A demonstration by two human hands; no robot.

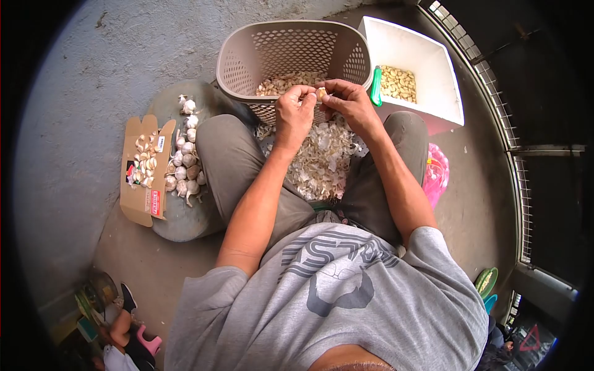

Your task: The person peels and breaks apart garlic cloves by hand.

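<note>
Both hands meet above the near rim of a taupe perforated basket [232, 65], in which unpeeled garlic cloves [297, 79] lie. A garlic clove [320, 93] is pinched between my right hand [349, 102] and my left hand [294, 116]. The right thumb and finger grip it; the left fingertips press against its other side. Beneath the hands, between the knees, spreads a heap of papery garlic skins [322, 157]. A knife with a green handle [376, 86] rests at the basket's right side, against a white foam box [439, 74] holding peeled garlic cloves [398, 84].
To the left, whole garlic bulbs [185, 157] sit on a round grey surface [185, 224], beside a flattened cardboard box [133, 201] carrying loose cloves. A pink plastic bag [436, 170] lies by the right knee. Another person [127, 340] sits at the lower left.
</note>
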